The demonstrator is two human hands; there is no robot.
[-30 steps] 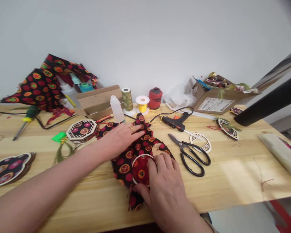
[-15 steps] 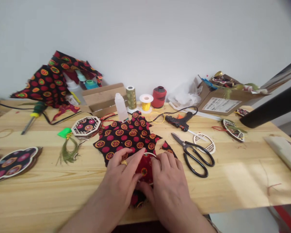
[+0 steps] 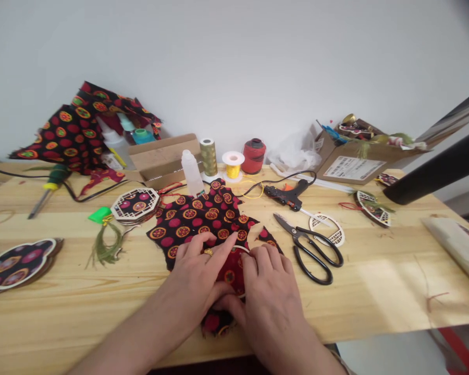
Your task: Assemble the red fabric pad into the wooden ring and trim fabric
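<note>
A small round frame with a thin pale rim [image 3: 241, 248] and dark red patterned cloth [image 3: 232, 272] inside it lies on black fabric [image 3: 193, 213] printed with red and orange circles. My left hand [image 3: 197, 276] grips the frame's left side, its index finger stretched along the edge and its thumb bent in. On the opposite side, my right hand [image 3: 271, 294] has bent fingers over the rim. Both thumbs meet at the near edge, where the hands hide much of the frame. Black-handled scissors [image 3: 310, 250] lie partly open to the right of my right hand.
Behind the fabric stand a white bottle [image 3: 193, 174] and thread spools [image 3: 233, 164]. A glue gun [image 3: 289, 194] and an oval lattice piece [image 3: 326, 229] lie right. At left are an octagonal ornament [image 3: 136, 204], a tassel [image 3: 106, 242] and a screwdriver [image 3: 49, 188]. A cardboard box [image 3: 354, 166] stands back right.
The whole view has shifted slightly left. My hands keep nearly the same grip on the frame, with the left fingers bending a little differently. The tools and spools stay in place.
</note>
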